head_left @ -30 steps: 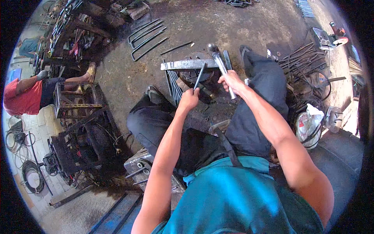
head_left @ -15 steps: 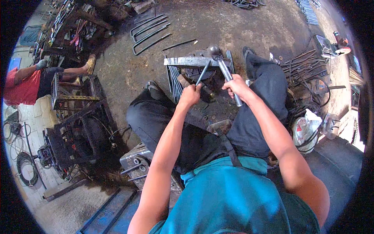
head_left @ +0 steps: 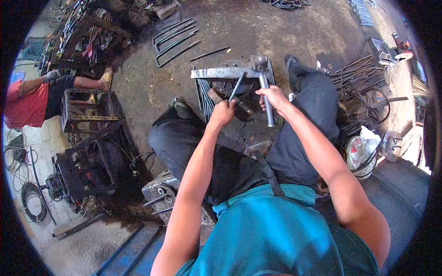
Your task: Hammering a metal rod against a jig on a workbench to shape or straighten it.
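Note:
My left hand (head_left: 222, 113) is closed around the lower end of a thin metal rod (head_left: 237, 86). The rod slants up and to the right, its upper end at the near edge of a flat, bright-worn steel bar (head_left: 216, 73). My right hand (head_left: 275, 99) grips the metal handle of a hammer (head_left: 265, 87). The hammer's rounded heavy head lies over the right part of that bar; whether it touches cannot be made out. Below the bar's left part stands a bundle of straight rods (head_left: 204, 99), with a dark round base behind.
Bent U-shaped rods (head_left: 177, 39) lie on the floor ahead. A heap of rods (head_left: 357, 78) is at right, near an angle grinder (head_left: 403, 56) and a white plastic bag (head_left: 361, 149). At left are a rusty metal frame (head_left: 90, 118) and another person in red (head_left: 27, 103).
The hammer's handle has swung left and stands steeper, with my right hand shifted slightly left. The rod in my left hand has tilted a little and moved slightly left.

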The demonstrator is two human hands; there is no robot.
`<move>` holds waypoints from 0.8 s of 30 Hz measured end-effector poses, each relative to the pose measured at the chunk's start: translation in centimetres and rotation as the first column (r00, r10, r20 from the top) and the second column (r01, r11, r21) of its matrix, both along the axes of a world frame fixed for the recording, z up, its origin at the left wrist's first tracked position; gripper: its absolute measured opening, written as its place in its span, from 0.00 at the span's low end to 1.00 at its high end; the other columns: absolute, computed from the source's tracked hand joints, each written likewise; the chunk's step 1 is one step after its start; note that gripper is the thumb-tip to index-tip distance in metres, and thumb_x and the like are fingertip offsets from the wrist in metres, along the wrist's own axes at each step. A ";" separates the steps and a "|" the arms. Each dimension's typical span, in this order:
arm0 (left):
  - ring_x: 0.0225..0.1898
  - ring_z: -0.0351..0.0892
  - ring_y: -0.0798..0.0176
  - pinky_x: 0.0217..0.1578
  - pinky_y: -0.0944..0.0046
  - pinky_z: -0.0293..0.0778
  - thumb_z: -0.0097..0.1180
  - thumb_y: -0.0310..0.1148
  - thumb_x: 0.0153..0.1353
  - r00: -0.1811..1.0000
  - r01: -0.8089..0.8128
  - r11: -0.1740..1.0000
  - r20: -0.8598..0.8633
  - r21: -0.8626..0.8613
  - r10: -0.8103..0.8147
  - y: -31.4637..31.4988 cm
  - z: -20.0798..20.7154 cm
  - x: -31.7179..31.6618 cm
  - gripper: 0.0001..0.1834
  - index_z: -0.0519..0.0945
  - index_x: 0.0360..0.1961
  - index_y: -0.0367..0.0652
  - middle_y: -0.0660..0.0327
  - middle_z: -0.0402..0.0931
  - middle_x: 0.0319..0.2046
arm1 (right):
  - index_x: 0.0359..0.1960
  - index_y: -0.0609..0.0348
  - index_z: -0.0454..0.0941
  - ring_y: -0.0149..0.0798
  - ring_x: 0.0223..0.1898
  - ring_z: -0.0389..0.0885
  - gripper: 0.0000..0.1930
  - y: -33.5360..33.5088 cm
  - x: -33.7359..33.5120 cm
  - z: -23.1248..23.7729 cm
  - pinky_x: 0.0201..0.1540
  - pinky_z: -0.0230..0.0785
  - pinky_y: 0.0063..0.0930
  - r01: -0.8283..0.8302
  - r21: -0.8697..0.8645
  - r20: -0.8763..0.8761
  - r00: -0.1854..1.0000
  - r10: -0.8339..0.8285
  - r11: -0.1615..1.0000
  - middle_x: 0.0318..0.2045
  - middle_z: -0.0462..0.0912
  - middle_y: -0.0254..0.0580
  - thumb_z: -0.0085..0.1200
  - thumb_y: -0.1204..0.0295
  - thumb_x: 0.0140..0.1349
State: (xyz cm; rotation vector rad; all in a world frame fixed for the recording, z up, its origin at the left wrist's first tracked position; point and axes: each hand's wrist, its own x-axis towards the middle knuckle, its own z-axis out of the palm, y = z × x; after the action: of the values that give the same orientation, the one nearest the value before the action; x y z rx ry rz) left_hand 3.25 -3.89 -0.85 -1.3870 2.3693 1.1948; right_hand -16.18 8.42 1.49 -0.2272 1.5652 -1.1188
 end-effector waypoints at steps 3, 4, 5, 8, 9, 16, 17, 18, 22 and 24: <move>0.43 0.76 0.31 0.44 0.41 0.70 0.44 0.49 0.68 1.000 0.019 1.000 0.012 -0.009 -0.018 0.0 0.0 0.2 0.27 0.78 0.35 0.30 0.32 0.77 0.34 | 0.32 0.60 0.71 0.36 0.22 0.79 0.11 -0.7 0.2 0.0 0.26 0.76 0.31 -0.019 0.002 0.111 0.994 0.018 1.000 0.23 0.78 0.41 0.59 0.67 0.56; 0.42 0.76 0.31 0.43 0.41 0.70 0.44 0.49 0.68 1.000 0.016 0.999 0.001 -0.052 -0.016 0.1 0.0 0.3 0.27 0.78 0.34 0.30 0.33 0.77 0.33 | 0.32 0.60 0.71 0.36 0.22 0.79 0.11 -0.8 0.3 0.3 0.26 0.76 0.31 -0.020 0.003 0.111 0.994 0.020 1.000 0.23 0.78 0.41 0.59 0.67 0.56; 0.42 0.76 0.31 0.43 0.41 0.70 0.44 0.49 0.68 1.000 0.013 0.999 0.001 -0.051 -0.013 0.1 0.0 0.3 0.27 0.78 0.34 0.30 0.33 0.77 0.33 | 0.32 0.60 0.72 0.36 0.21 0.79 0.11 -0.9 0.5 0.6 0.25 0.76 0.31 0.012 -0.090 0.152 0.988 0.001 0.996 0.22 0.78 0.41 0.59 0.68 0.55; 0.42 0.76 0.30 0.43 0.41 0.70 0.44 0.49 0.68 1.000 0.010 1.000 0.006 0.010 -0.010 -0.1 -0.3 0.4 0.27 0.78 0.34 0.30 0.33 0.77 0.33 | 0.29 0.59 0.72 0.35 0.20 0.78 0.09 -1.4 0.7 1.0 0.24 0.75 0.32 0.069 -0.161 0.192 0.981 -0.037 0.985 0.19 0.75 0.38 0.59 0.69 0.54; 0.42 0.76 0.30 0.43 0.40 0.70 0.44 0.49 0.68 1.000 0.007 1.000 -0.014 -0.012 -0.007 0.0 -0.5 0.4 0.27 0.78 0.34 0.30 0.33 0.77 0.33 | 0.27 0.59 0.72 0.35 0.18 0.76 0.09 -1.7 0.6 0.4 0.22 0.74 0.32 0.053 -0.131 0.164 0.986 -0.030 0.990 0.19 0.75 0.38 0.60 0.69 0.53; 0.43 0.75 0.29 0.44 0.39 0.70 0.43 0.49 0.68 1.000 0.008 0.999 0.022 0.035 -0.009 -0.3 -0.7 0.7 0.27 0.78 0.34 0.30 0.31 0.76 0.34 | 0.26 0.55 0.72 0.29 0.13 0.66 0.08 -2.4 0.1 -0.5 0.18 0.60 0.28 0.153 -0.046 0.246 0.960 -0.137 0.987 0.16 0.68 0.30 0.60 0.70 0.53; 0.43 0.75 0.29 0.45 0.39 0.70 0.44 0.48 0.68 1.000 0.011 0.999 0.018 0.038 -0.011 -0.3 -0.8 0.6 0.27 0.78 0.34 0.30 0.31 0.76 0.34 | 0.25 0.53 0.70 0.28 0.13 0.64 0.09 -2.4 -0.2 -0.8 0.18 0.58 0.27 0.200 -0.049 0.305 0.936 -0.176 0.979 0.15 0.66 0.29 0.60 0.70 0.54; 0.43 0.75 0.29 0.45 0.39 0.70 0.44 0.48 0.68 1.000 0.010 0.999 0.015 0.038 -0.011 -0.3 -0.8 0.4 0.27 0.78 0.34 0.30 0.31 0.76 0.34 | 0.25 0.51 0.68 0.27 0.12 0.62 0.10 -2.3 -0.6 -1.0 0.17 0.57 0.27 0.248 -0.048 0.363 0.907 -0.214 0.968 0.15 0.64 0.28 0.59 0.70 0.55; 0.44 0.75 0.30 0.45 0.40 0.70 0.44 0.49 0.68 1.000 0.020 1.000 0.003 0.007 -0.020 -0.1 -0.9 0.4 0.27 0.78 0.34 0.30 0.31 0.76 0.35 | 0.25 0.50 0.63 0.25 0.11 0.59 0.12 -2.6 -1.3 -0.1 0.16 0.54 0.26 0.342 -0.057 0.506 0.820 -0.268 0.938 0.14 0.59 0.25 0.57 0.72 0.58; 0.44 0.75 0.30 0.45 0.40 0.70 0.44 0.49 0.68 1.000 0.008 1.000 -0.017 0.020 -0.008 -0.1 -1.0 0.2 0.27 0.78 0.34 0.30 0.31 0.76 0.35 | 0.25 0.51 0.64 0.25 0.11 0.60 0.12 -2.1 -1.0 0.5 0.15 0.55 0.26 0.287 -0.084 0.387 0.892 -0.234 0.954 0.14 0.61 0.25 0.58 0.72 0.57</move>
State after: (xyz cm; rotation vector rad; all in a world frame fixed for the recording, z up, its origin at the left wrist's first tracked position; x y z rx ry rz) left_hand 3.48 -3.99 -1.82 -1.3654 2.3652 1.2301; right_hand -17.18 6.31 1.95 0.1076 1.1990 -1.3940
